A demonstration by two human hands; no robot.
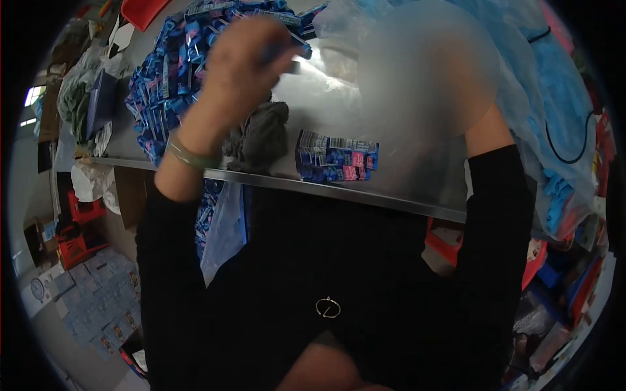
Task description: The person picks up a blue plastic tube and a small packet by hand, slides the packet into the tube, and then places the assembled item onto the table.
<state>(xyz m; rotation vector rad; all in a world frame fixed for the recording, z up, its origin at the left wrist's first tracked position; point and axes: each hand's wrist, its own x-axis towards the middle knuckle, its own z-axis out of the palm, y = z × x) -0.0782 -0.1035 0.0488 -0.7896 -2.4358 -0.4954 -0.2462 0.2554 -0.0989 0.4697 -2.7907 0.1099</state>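
The left hand (244, 62) is raised over the far left of the surface (391, 186), its fingers closed around a small blue packet (293, 47) whose end sticks out to the right of the knuckles; the hand is motion-blurred, so how firm the hold is cannot be told. A green bracelet (189, 155) sits on that wrist. The right hand is hidden behind a blurred patch — only its black sleeve (499, 215) shows, so the state of those fingers cannot be told.

Behind the left hand lies a big loose heap of blue packets (166, 85). A neat stack of packets (336, 156) sits near the front edge, just right of a crumpled grey cloth (261, 137). A clear plastic bag (225, 228) hangs below the edge.

The risks, as I judge them: a loosely pinched packet could slip from a fast-moving hand into the heap and be lost among its likes — and a careless sweep of the forearm could knock the stack, which lies close to the edge, onto the floor.
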